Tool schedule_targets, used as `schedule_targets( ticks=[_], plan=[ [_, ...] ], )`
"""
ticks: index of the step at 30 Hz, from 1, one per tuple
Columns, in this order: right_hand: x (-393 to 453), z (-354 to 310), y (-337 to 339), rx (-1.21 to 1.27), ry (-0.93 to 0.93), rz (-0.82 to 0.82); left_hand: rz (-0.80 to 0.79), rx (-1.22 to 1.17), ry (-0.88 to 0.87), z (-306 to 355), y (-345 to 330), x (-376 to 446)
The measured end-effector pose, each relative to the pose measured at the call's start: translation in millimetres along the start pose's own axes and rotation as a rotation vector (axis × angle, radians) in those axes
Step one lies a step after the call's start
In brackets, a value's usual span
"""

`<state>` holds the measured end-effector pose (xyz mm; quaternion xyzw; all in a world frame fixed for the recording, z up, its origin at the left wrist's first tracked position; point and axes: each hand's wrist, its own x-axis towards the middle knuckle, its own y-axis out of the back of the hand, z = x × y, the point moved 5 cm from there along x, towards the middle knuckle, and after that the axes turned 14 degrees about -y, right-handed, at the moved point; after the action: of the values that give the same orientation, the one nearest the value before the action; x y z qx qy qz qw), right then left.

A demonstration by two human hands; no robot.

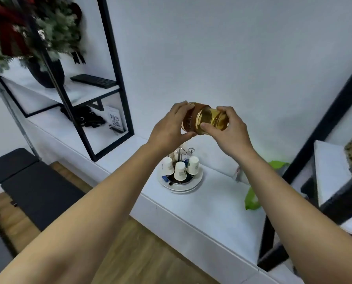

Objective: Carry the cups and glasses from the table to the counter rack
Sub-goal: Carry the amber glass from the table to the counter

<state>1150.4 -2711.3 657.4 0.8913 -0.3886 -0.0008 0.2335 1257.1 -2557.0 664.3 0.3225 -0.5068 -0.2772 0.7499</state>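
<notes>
Amber glass cup with brown leather-look sleeve (205, 119): tilted on its side, held in the air above the white table (212, 203). Left hand (171, 126): fingers curled round sleeved end. Right hand (230, 128): fingertips pinch glass end. Wire cup rack on round white tray (181, 175), at 6 o'clock below the cup: three upturned white paper cups (180, 171).

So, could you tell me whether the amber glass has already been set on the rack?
No, the amber glass is held on its side in the air by the left hand and right hand, above the rack on the counter.
</notes>
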Motion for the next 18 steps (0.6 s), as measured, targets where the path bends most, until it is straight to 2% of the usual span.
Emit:
schedule_targets(
  ticks=[3, 8, 12, 18],
  plan=[
    [53.7, 6.6, -16.7, -0.066, -0.035, -0.038, -0.042, 0.005, 0.068, -40.0, -22.8, 27.3],
    [117.6, 19.9, -49.6, -0.159, -0.044, -0.081, -0.023, -0.067, 0.126, -85.7, -61.3, 56.8],
    [151.2, 40.1, -79.7, -0.283, -0.045, -0.138, -0.151, -0.192, 0.178, -123.0, -94.5, 67.5],
    [189.3, 88.1, -126.8, -0.399, -0.153, -0.235, -0.301, -0.409, 0.213, -182.6, -147.1, 72.4]
  ],
)
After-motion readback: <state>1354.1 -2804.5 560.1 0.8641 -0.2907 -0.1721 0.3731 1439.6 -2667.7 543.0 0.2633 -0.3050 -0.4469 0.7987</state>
